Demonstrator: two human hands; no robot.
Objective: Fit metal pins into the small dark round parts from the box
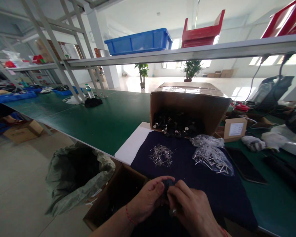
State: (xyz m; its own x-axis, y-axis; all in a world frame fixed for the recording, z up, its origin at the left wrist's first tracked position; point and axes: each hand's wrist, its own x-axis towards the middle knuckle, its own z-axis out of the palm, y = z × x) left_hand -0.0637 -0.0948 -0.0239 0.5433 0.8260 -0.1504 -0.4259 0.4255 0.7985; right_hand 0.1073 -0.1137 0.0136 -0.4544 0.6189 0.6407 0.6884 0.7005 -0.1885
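My left hand (145, 199) and my right hand (189, 207) meet at the near edge of a dark navy cloth (202, 184). Together they pinch a small black part (168, 185) between their fingertips. The right hand wears a ring. A loose heap of small metal pins (161, 155) lies on the cloth beyond my hands. To its right a clear plastic bag (210, 153) spills more metal pins. A cardboard box (187, 105) lies on its side behind, with several small black parts (174, 126) in its mouth.
A long green workbench (101, 118) stretches left. A bin lined with a grey-green bag (76, 174) and an open carton (118, 194) stand on the floor at left. A metal shelf rail (187, 52) overhead carries blue and red crates. Dark equipment, cables and a small labelled box (234, 129) crowd the right.
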